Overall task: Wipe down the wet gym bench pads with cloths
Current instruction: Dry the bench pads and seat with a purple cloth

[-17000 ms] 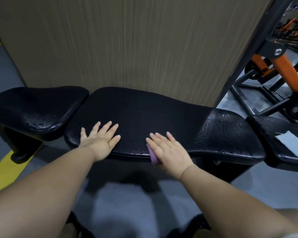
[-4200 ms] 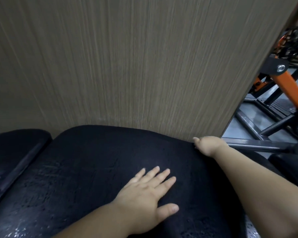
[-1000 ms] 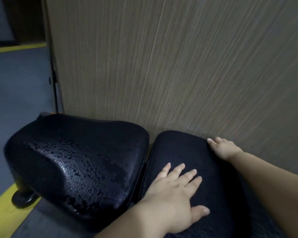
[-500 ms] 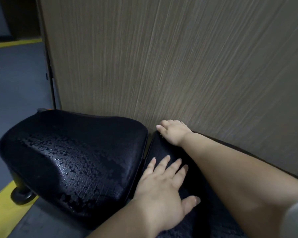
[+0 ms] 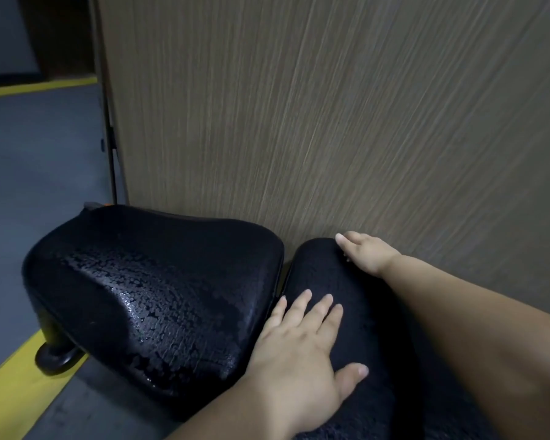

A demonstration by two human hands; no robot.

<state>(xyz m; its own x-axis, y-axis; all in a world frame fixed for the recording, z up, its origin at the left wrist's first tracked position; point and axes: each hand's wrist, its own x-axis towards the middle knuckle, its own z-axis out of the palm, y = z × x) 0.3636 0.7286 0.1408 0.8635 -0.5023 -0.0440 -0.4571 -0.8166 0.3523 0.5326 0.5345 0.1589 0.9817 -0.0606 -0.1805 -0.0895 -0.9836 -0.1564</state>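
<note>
Here, long pad [image 5: 327,274] lengthwise along wall [image 5: 331,122], left hand [image 5: 299,354] fingers [image 5: 302,308] straight, right hand [image 5: 367,254] unclear

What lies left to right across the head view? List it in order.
In order: yellow floor stripe → wet seat pad → left hand → right hand.

Both forearms [image 5: 464,331] bare; left hand [image 5: 299,350], right hand [image 5: 367,254] bare, nails short.
</note>
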